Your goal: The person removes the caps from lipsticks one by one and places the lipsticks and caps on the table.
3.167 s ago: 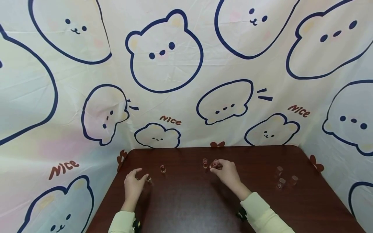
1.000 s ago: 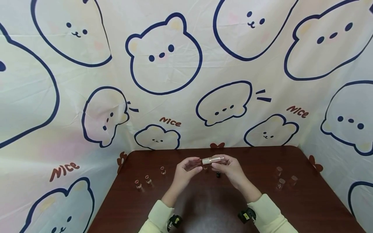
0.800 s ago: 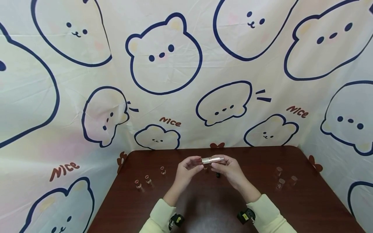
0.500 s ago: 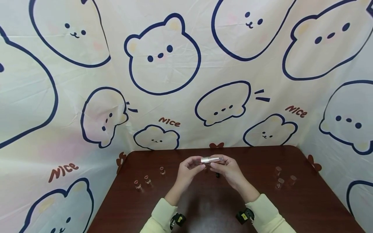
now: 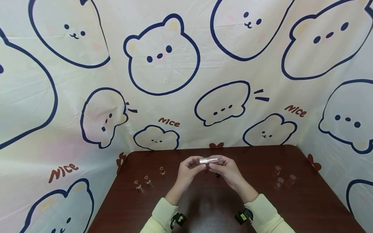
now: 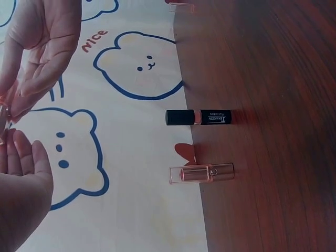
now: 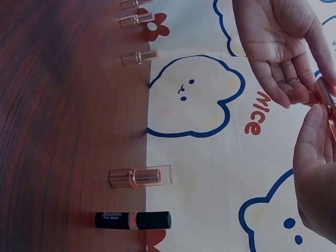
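A shiny pinkish tube [image 5: 208,160] lies level above the table, held between both hands. My left hand [image 5: 186,170] pinches its left end with thumb and fingers. Its right end is gripped by my right hand [image 5: 228,170]. In the right wrist view the tube [image 7: 325,93] shows at the right edge; in the left wrist view it is mostly cut off. Below the hands stand a clear-capped lipstick [image 6: 197,173] and a black tube [image 6: 198,117], side by side and apart, both largely hidden in the head view.
Several small uncapped tubes [image 5: 147,180] stand at the table's left. Several clear caps [image 5: 279,183] stand on the right side. The dark wooden table [image 5: 215,207] meets a patterned cloth [image 5: 186,136] behind and at the sides.
Since about three seconds ago, my left hand has left the small tubes and come to the middle. Both hands now hold the raised tube; lately the left fingers have closed over its left end.
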Tool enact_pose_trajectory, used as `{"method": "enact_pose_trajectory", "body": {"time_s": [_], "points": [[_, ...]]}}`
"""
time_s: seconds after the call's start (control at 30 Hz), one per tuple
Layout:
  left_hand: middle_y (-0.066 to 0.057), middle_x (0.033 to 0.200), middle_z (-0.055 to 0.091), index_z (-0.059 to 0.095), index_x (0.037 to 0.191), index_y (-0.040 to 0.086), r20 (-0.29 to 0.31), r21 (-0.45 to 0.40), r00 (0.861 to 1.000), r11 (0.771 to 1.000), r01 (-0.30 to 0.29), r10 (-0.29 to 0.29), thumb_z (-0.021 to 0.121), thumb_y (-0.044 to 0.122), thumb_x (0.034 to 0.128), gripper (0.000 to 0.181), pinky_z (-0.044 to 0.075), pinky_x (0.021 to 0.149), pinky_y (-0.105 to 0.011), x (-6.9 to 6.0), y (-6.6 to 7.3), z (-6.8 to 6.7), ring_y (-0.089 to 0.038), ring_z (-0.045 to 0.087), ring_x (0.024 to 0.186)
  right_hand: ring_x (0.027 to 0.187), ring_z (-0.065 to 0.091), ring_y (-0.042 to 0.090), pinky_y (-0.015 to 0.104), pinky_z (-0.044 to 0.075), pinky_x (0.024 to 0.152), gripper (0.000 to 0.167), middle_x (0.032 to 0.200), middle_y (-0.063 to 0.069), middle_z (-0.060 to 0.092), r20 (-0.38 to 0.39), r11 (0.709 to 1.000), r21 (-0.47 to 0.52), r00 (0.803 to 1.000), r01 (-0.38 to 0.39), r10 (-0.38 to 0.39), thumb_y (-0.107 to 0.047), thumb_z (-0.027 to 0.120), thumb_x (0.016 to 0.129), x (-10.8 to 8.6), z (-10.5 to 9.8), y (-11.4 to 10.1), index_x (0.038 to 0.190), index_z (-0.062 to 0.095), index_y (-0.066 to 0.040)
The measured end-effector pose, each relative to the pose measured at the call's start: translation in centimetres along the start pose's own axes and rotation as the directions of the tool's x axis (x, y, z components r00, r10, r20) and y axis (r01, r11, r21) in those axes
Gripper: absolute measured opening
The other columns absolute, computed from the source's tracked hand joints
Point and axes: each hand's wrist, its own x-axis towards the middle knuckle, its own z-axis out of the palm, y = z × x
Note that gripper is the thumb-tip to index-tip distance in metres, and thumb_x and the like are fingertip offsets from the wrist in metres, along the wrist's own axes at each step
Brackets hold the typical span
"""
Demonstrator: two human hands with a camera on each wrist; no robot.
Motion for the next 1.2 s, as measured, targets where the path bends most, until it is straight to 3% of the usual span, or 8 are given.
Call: {"method": "enact_pose_trajectory", "body": {"time_s": [0.13, 0.43, 0.63, 0.9, 1.2], "points": [[-0.009, 0.098, 0.067, 0.063, 0.107, -0.011, -0.005, 0.012, 1.000, 1.000, -0.003, 0.003, 0.071, 0.000, 0.0861, 0.025, 0.052, 0.074, -0.024, -0.5, 1.1, 0.3, -0.019, 0.059, 0.085, 0.095, 0.066, 0.023, 0.038, 0.052, 0.086, 0.029, 0.106, 0.012, 0.067, 0.000, 1.000, -0.006, 1.000, -0.010, 0.010, -0.005, 0.074, 0.085, -0.1, 0.1, 0.1, 0.113, 0.065, -0.001], [-0.008, 0.098, 0.066, 0.065, 0.107, -0.008, -0.034, -0.014, 0.999, 1.000, 0.005, -0.006, 0.072, 0.000, 0.0853, 0.025, 0.053, 0.074, -0.027, 0.1, -1.7, -0.2, -0.016, 0.060, 0.083, 0.095, 0.067, 0.023, 0.037, 0.053, 0.085, 0.031, 0.107, 0.013, 0.066, -0.003, 0.999, -0.029, 1.000, -0.018, 0.018, -0.005, 0.075, 0.085, -0.1, 0.2, 0.2, 0.114, 0.065, 0.001], [-0.009, 0.097, 0.066, 0.065, 0.107, -0.009, -0.027, -0.030, 1.000, 0.999, -0.017, 0.017, 0.073, 0.002, 0.0849, 0.026, 0.055, 0.076, -0.033, 0.1, -2.1, -0.2, -0.017, 0.061, 0.083, 0.094, 0.067, 0.024, 0.038, 0.053, 0.085, 0.031, 0.106, 0.013, 0.067, -0.005, 0.999, -0.042, 1.000, -0.013, 0.012, -0.006, 0.076, 0.083, -0.1, 0.1, 0.4, 0.112, 0.066, 0.000], [-0.007, 0.097, 0.067, 0.066, 0.106, -0.007, -0.021, -0.017, 0.999, 0.999, -0.037, 0.036, 0.074, 0.005, 0.0853, 0.025, 0.055, 0.075, -0.031, 0.0, -2.3, -0.3, -0.017, 0.061, 0.083, 0.095, 0.067, 0.025, 0.038, 0.053, 0.085, 0.033, 0.107, 0.013, 0.067, 0.009, 0.997, -0.069, 1.000, 0.016, -0.015, -0.010, 0.078, 0.082, -0.4, -0.2, 0.5, 0.112, 0.066, -0.001], [-0.007, 0.097, 0.068, 0.066, 0.106, -0.008, -0.023, -0.009, 0.998, 0.998, -0.067, 0.066, 0.074, 0.004, 0.0848, 0.026, 0.054, 0.074, -0.027, -0.2, -2.5, -0.3, -0.017, 0.061, 0.084, 0.091, 0.069, 0.022, 0.034, 0.054, 0.081, 0.037, 0.104, 0.012, 0.069, 0.022, 0.991, -0.128, 0.999, 0.035, -0.032, -0.008, 0.076, 0.084, -0.4, -0.2, 0.4, 0.117, 0.063, 0.005]]}}
